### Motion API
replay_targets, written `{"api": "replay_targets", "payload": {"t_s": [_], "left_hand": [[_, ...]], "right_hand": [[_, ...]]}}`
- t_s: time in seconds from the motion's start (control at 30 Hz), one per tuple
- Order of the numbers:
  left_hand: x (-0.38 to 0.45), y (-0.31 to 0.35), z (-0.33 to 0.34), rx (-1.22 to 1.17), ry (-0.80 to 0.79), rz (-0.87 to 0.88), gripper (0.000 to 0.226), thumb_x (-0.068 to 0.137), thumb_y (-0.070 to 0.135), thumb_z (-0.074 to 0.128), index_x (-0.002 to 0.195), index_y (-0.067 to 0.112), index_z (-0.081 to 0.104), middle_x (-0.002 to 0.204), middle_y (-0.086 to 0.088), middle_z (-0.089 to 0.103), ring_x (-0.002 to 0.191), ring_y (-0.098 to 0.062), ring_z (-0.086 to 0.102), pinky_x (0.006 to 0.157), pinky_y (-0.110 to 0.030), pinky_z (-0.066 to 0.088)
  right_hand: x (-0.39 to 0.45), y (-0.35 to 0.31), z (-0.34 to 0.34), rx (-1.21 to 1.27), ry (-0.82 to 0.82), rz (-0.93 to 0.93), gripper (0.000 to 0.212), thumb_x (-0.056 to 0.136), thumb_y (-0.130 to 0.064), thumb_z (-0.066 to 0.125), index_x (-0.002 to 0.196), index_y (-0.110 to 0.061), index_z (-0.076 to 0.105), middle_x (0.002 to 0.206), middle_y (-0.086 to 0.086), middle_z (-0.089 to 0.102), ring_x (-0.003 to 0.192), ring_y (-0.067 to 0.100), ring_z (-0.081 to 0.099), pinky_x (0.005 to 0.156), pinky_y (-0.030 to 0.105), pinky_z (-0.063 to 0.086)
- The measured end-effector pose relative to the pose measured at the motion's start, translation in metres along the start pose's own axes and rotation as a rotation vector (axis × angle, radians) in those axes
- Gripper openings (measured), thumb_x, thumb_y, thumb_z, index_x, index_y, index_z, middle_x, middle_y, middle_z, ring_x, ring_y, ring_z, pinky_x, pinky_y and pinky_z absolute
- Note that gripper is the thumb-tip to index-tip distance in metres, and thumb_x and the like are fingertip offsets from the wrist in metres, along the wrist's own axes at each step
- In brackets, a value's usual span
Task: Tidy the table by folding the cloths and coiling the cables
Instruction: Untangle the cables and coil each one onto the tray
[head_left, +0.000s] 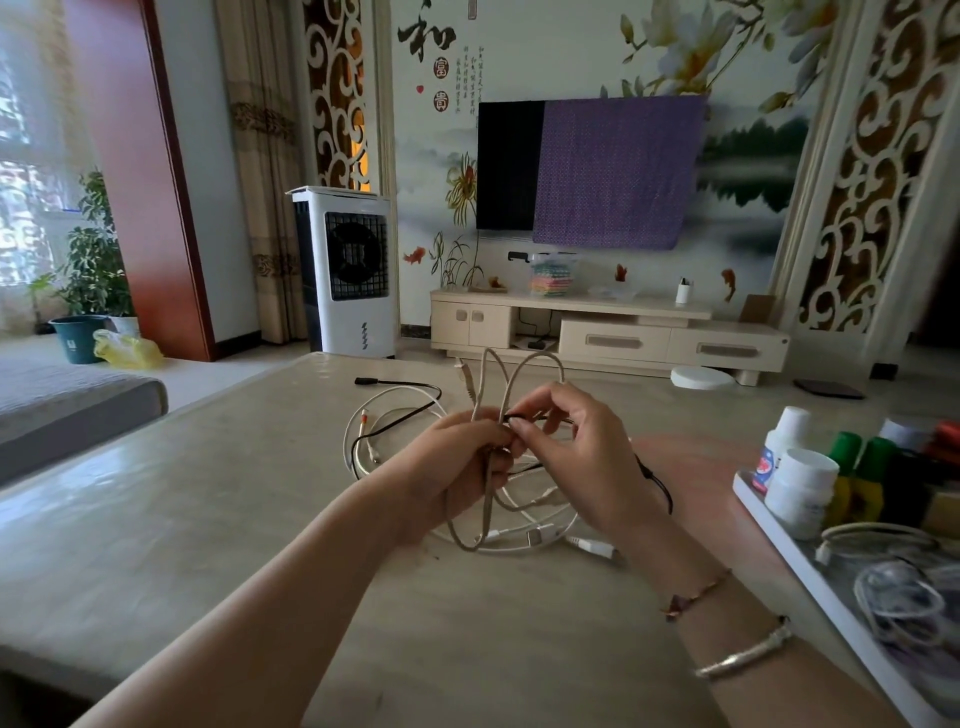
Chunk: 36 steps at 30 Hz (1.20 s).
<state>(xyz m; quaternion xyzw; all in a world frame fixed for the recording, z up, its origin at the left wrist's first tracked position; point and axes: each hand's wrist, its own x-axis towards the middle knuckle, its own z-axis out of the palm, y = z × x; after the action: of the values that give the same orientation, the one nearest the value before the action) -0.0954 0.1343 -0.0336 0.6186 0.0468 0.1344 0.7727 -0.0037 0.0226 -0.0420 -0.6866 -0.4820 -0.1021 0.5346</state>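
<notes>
At frame centre the left hand (457, 462) grips the beige cable (488, 395) — loops rising upward, tails hanging below the fist. The right hand (571, 441), touching from the right, pinches a thin black tie (524, 414) across the bundle's vertical axis.

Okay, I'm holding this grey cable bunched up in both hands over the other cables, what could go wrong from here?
1. The grey cable loops hang down into the white cables and black cable on the table; lifting could snag and drag them.
2. The right hand pinches what looks like a thin black tie at the bundle; if it slips, the loops held by the left hand may spring apart.
</notes>
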Motion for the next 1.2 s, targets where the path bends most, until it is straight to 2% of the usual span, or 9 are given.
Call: {"api": "replay_targets", "payload": {"t_s": [0.1,0.2,0.3,0.43,0.7,0.8,0.9,1.07,1.2], "left_hand": [[0.000,0.002,0.000,-0.034,-0.022,-0.052,0.026,0.098,0.019,0.034,0.084,0.012,0.055,0.063,0.002,0.047,0.050,-0.007,0.035,0.051,-0.020,0.031],[0.002,-0.004,-0.001,0.008,0.053,-0.030,0.038,0.099,0.042,0.040,0.096,0.018,0.070,0.063,0.005,0.045,0.051,-0.006,0.034,0.049,-0.019,0.031],[0.002,-0.007,-0.002,0.021,0.114,0.008,0.034,0.097,0.044,0.045,0.107,0.019,0.067,0.072,0.006,0.053,0.049,-0.004,0.042,0.044,-0.017,0.036],[0.002,-0.008,-0.003,0.021,0.147,0.071,0.031,0.097,0.040,0.048,0.091,0.026,0.075,0.078,0.006,0.059,0.051,-0.005,0.046,0.044,-0.017,0.040],[0.007,-0.014,-0.007,0.037,0.226,0.125,0.027,0.096,0.034,0.051,0.102,0.016,0.071,0.076,-0.003,0.066,0.064,-0.012,0.051,0.054,-0.021,0.040],[0.008,-0.014,-0.009,0.027,0.271,0.119,0.027,0.096,0.030,0.054,0.104,0.009,0.068,0.063,0.002,0.060,0.055,-0.006,0.046,0.054,-0.018,0.040],[0.009,-0.011,-0.013,0.034,0.310,0.112,0.026,0.096,0.028,0.055,0.095,0.007,0.071,0.058,0.002,0.048,0.051,-0.007,0.040,0.052,-0.019,0.036],[0.014,-0.006,-0.013,0.053,0.376,0.148,0.027,0.099,0.025,0.050,0.079,0.010,0.062,0.060,0.002,0.040,0.046,-0.006,0.034,0.047,-0.019,0.029],[0.014,-0.009,-0.007,0.161,0.420,0.207,0.030,0.100,0.022,0.047,0.072,0.013,0.053,0.053,0.005,0.040,0.042,-0.006,0.036,0.043,-0.019,0.030]], "right_hand": [[0.001,0.000,-0.002,0.072,-0.045,0.021,0.006,0.084,-0.019,0.070,0.086,-0.025,0.070,0.080,-0.010,0.068,0.087,0.009,0.060,0.081,0.025,0.046],[0.000,0.002,-0.001,0.020,-0.065,0.050,0.008,0.082,-0.026,0.074,0.089,-0.029,0.071,0.096,-0.008,0.066,0.095,-0.003,0.057,0.083,0.010,0.038],[0.000,0.002,-0.001,0.020,-0.096,0.099,0.010,0.081,-0.030,0.075,0.089,-0.032,0.071,0.108,-0.006,0.062,0.098,-0.011,0.054,0.082,-0.001,0.032],[-0.002,-0.001,-0.004,0.038,-0.174,0.078,0.009,0.084,-0.026,0.072,0.088,-0.034,0.069,0.115,-0.011,0.061,0.108,-0.013,0.050,0.086,-0.005,0.029],[-0.004,-0.009,-0.002,-0.168,-0.128,-0.117,0.010,0.080,-0.022,0.076,0.090,-0.026,0.075,0.099,-0.012,0.054,0.105,0.008,0.042,0.100,0.027,0.032],[-0.008,-0.011,0.001,-0.175,-0.155,-0.105,0.005,0.081,-0.026,0.075,0.084,-0.028,0.072,0.101,-0.016,0.050,0.107,0.007,0.039,0.102,0.035,0.029],[-0.008,-0.013,0.001,0.055,-0.199,0.046,0.008,0.080,-0.033,0.064,0.073,-0.030,0.061,0.099,-0.017,0.050,0.109,0.006,0.041,0.100,0.032,0.030],[-0.002,-0.013,0.006,0.880,-0.154,0.385,0.021,0.082,-0.020,0.047,0.062,-0.014,0.045,0.064,0.002,0.045,0.069,0.016,0.044,0.067,0.028,0.035],[0.002,-0.008,0.000,0.999,-0.439,0.663,0.025,0.085,-0.019,0.037,0.060,-0.016,0.040,0.057,-0.001,0.033,0.047,0.012,0.028,0.052,0.026,0.023]]}}
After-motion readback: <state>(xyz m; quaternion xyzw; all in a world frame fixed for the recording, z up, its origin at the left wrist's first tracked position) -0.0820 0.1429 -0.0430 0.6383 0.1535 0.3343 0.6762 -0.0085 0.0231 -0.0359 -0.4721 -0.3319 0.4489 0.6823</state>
